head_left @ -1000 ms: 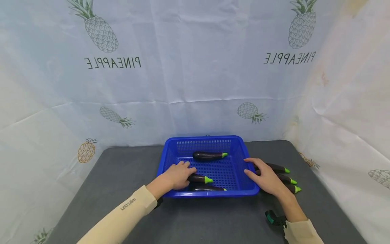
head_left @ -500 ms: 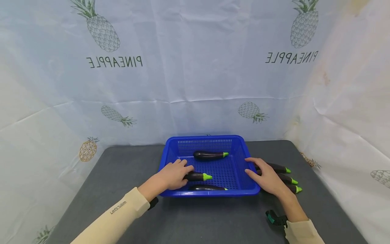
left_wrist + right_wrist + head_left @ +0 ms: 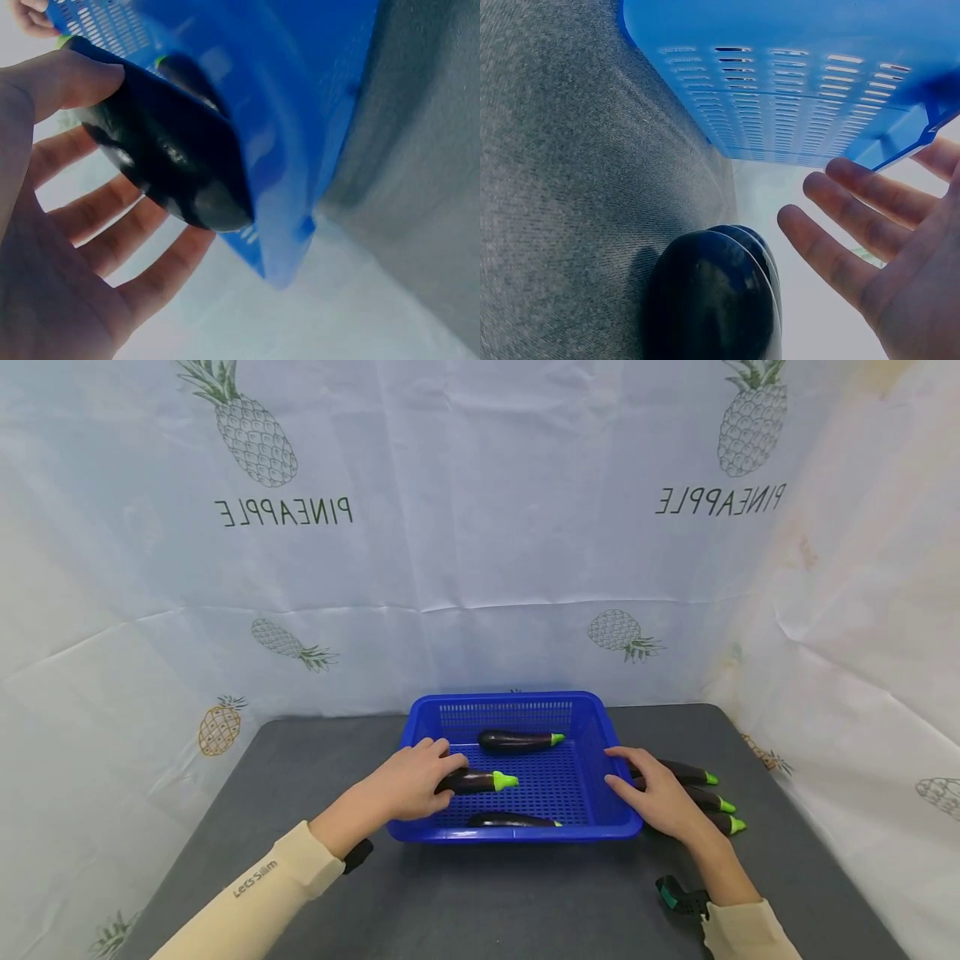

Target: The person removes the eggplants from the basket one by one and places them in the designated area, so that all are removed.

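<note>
A dark purple eggplant (image 3: 476, 782) with a green stem end is in my left hand (image 3: 408, 781), over the left side of the blue plastic basket (image 3: 517, 836). In the left wrist view, the thumb lies along one side of this eggplant (image 3: 169, 146) and the fingers support the other. Two more eggplants lie in the basket, one eggplant (image 3: 517, 742) towards the back and one eggplant (image 3: 510, 820) along the front wall. At the basket's right rim is my right hand (image 3: 660, 797); its fingers (image 3: 840, 251) look nearly straight in the right wrist view.
Outside the basket on the right, several eggplants (image 3: 708, 799) lie side by side on the dark grey table (image 3: 322, 777), partly under my right hand. A white curtain (image 3: 480, 527) with pineapple prints hangs behind and at both sides.
My left hand has lifted the eggplant from beside the front one and carried it left and slightly up. The right hand has stayed at the rim.
</note>
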The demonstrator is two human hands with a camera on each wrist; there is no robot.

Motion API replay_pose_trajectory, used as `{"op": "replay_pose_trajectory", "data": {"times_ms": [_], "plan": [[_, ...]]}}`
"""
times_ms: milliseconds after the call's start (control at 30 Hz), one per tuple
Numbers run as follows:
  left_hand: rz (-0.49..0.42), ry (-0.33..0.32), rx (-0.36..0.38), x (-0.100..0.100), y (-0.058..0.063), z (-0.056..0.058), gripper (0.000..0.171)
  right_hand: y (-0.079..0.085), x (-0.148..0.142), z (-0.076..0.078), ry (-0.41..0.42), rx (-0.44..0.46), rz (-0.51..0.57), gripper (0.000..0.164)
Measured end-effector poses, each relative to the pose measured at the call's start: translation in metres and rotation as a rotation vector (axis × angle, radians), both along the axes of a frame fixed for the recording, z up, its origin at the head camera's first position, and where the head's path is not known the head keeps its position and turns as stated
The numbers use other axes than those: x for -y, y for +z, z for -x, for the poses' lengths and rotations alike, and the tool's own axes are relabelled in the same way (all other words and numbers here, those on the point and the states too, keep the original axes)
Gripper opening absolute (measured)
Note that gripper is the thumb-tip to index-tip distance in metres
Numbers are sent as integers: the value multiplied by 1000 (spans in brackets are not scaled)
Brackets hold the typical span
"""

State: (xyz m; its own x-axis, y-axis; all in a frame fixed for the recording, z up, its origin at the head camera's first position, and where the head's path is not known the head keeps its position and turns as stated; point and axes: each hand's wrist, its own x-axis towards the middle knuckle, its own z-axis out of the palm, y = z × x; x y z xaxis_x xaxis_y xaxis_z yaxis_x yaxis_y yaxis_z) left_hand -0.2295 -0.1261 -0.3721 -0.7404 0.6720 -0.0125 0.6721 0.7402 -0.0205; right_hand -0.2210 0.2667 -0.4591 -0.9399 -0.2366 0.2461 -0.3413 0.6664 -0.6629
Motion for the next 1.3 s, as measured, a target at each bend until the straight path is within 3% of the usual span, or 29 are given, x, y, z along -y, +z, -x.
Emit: {"op": "replay_pose_trajectory", "data": {"times_ms": [167,400,600,867,1300], "plan": [[-6,-23,-28,6,14,-2,38,0,0,0,-2,3,-7,50],[2,6,-44,21,33,0,41,-1,1,1,-3,7,-6,50],[18,31,-104,40,42,4,41,-1,1,2,-3,6,-7,50],[-2,70,-141,67,42,9,41,-1,0,2,-8,13,-5,51],[19,149,-175,112,30,23,42,-1,1,0,-3,19,0,51]]}}
